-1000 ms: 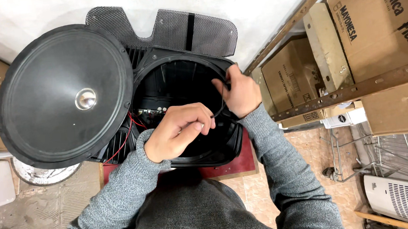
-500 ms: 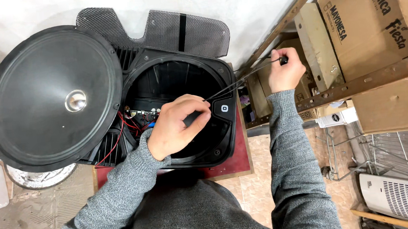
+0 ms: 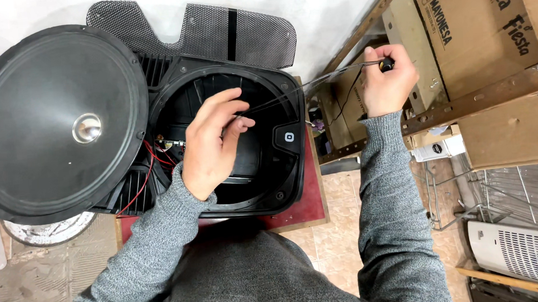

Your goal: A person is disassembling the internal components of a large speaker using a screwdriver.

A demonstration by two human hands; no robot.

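Thin black cable [image 3: 302, 89] – light, limp, likely slippery – runs taut across mid-frame. Left hand [image 3: 208, 142] and right hand [image 3: 387, 79] fingers pinch it; the plug end at upper right gives the surest hold.

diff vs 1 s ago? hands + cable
The right hand left the rim of the speaker cabinet and swung out to the right toward the shelves, pulling the thin black cable taut. The left hand stayed over the cabinet opening, pinching the cable's other end. The big speaker cone lying on the left and the mesh grille behind did not move.
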